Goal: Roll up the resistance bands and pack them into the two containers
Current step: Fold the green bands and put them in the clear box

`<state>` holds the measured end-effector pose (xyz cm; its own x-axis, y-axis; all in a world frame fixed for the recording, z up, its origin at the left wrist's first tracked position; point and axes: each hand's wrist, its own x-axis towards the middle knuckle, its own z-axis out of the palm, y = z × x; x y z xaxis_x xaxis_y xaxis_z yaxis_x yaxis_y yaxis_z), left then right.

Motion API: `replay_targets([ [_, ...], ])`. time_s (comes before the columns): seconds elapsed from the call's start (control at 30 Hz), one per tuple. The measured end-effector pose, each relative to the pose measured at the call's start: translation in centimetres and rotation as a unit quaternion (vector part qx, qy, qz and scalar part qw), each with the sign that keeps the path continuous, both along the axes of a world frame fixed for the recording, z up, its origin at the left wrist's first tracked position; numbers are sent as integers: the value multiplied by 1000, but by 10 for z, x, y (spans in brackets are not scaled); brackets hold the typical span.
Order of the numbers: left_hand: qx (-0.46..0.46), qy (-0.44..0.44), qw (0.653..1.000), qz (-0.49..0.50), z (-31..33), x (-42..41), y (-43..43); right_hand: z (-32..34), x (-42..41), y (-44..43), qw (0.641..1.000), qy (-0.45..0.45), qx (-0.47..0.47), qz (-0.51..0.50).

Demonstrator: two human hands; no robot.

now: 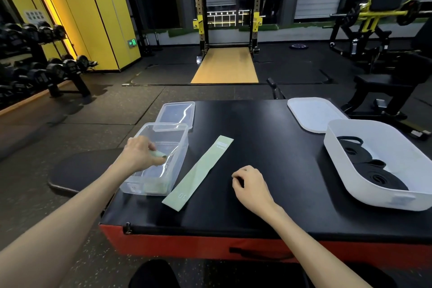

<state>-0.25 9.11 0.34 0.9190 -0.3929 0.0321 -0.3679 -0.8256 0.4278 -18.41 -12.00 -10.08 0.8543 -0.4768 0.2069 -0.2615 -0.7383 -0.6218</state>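
My left hand [140, 154] reaches into the clear plastic container [180, 147] at the left of the black platform and holds a rolled pale green band [159, 153] between its fingers. Another pale green roll [155, 186] shows through the near end of that container. A flat pale green band [198, 172] lies unrolled diagonally beside the container. My right hand [250, 185] rests on the platform to the right of the flat band, fingers loosely curled and holding nothing. The white tub [339, 161] at the right holds several rolled black bands [374, 174].
The clear lid [177, 113] lies behind the clear container, and the white lid [313, 113] behind the white tub. The black-topped platform [268, 143] has red sides. A padded bench [79, 171] stands at its left; dumbbell racks and gym machines surround it.
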Motion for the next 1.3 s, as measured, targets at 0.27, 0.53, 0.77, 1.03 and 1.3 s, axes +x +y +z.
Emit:
replay_targets([
  [0.27, 146, 34, 988, -45, -2, 27, 9, -10, -2, 2, 998, -38, -41, 2],
  [0.53, 86, -11, 996, -38, -14, 17, 9, -16, 4, 8, 985, -47, -165, 26],
  [0.77, 94, 11, 995, -25, -14, 16, 14, -17, 2, 8, 984, -13, -169, 46],
  [1.03, -5, -3, 1000, -5, -18, 12, 8, -16, 3, 9, 986, -12, -164, 38],
  [1.3, -120, -57, 991, -29, -19, -5, -13, 26, 29, 25, 995, -26, 81, 48],
])
